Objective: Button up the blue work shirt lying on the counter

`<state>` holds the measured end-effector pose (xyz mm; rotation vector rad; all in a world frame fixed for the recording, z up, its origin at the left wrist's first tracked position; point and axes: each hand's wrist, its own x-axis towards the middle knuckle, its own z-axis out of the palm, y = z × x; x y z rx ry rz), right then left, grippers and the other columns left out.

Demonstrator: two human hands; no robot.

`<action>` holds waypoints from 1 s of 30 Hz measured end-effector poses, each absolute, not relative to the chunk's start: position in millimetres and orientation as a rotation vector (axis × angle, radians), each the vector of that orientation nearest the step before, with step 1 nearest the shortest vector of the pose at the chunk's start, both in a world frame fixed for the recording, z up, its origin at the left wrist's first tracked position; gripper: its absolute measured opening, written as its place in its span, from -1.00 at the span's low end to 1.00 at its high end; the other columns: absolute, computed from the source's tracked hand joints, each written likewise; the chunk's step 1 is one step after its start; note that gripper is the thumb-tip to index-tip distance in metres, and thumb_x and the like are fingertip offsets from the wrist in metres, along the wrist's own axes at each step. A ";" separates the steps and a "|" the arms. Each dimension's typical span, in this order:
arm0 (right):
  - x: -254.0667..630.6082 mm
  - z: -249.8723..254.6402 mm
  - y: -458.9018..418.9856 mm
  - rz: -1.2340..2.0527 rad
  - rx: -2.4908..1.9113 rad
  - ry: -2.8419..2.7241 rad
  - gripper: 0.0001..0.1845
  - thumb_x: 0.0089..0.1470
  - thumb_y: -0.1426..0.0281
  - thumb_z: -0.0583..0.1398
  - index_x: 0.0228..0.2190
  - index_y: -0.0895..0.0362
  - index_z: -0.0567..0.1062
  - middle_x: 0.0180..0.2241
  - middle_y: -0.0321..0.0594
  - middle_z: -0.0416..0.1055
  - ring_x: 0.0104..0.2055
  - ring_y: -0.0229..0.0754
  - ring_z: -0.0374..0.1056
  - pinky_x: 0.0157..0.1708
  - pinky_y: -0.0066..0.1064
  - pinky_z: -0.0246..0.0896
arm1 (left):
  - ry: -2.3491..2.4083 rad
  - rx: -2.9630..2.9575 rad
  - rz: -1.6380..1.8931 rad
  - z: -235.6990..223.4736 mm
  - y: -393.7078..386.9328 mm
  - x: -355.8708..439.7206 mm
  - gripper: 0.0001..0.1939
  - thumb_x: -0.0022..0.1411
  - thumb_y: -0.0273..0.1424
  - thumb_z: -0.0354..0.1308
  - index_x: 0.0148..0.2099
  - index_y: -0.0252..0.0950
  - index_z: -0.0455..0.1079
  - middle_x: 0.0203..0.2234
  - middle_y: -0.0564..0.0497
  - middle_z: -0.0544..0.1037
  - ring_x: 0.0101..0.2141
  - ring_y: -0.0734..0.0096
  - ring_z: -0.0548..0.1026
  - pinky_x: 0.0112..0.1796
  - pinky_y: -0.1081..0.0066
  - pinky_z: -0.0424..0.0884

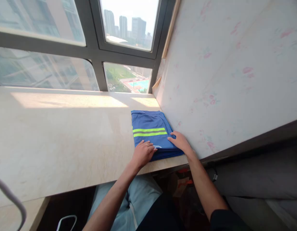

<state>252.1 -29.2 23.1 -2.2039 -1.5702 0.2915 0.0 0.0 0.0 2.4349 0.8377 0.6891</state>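
A folded blue garment [150, 123] with two bright yellow-green stripes lies on the pale stone ledge [57, 138], pushed against the wall on the right. My left hand [143, 153] rests flat on the garment's near left corner, fingers stretched out, a ring on one finger. My right hand [180, 141] lies on its near right edge beside the wall, fingers spread and pressing down. Neither hand grips anything.
A pale wall [225, 73] with faint pink flower marks rises right of the garment. Windows [54, 41] run behind the ledge. Below the ledge edge are light blue fabric [139, 199], a white hanger [66, 219] and cluttered items [184, 184].
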 end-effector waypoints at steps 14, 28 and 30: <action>212.4 45.4 -39.0 0.895 -1.515 -1.221 -0.52 0.12 0.04 0.21 -0.05 0.09 0.55 0.02 -0.08 0.49 0.11 -0.03 0.38 0.14 -0.14 0.26 | 1.022 0.043 1.648 -8.8 23.4 -67.2 -0.83 0.33 -0.38 0.01 -0.23 -0.33 0.39 -0.27 -0.07 0.52 -0.20 0.44 0.49 -0.14 0.43 0.46; 168.8 -13.6 8.3 0.395 -1.797 -1.916 -0.35 0.08 0.22 0.19 0.17 0.21 0.35 0.28 0.07 0.14 0.35 0.03 0.03 0.33 -0.07 -0.11 | 1.249 0.066 1.741 -12.1 -59.2 -141.1 -0.77 0.10 -0.55 0.14 -0.17 -0.26 0.25 -0.26 0.00 0.43 -0.22 0.43 0.50 -0.01 0.18 0.44; 184.0 -21.4 18.6 0.291 -1.953 -1.847 -0.27 0.08 0.19 0.19 0.21 0.29 0.28 0.28 0.16 0.13 0.35 0.10 0.03 0.33 -0.05 -0.10 | 1.434 0.253 1.940 -6.1 -66.4 -148.9 -0.63 0.06 -0.52 0.20 -0.07 -0.25 0.24 -0.12 -0.04 0.41 -0.04 0.35 0.46 0.11 0.13 0.34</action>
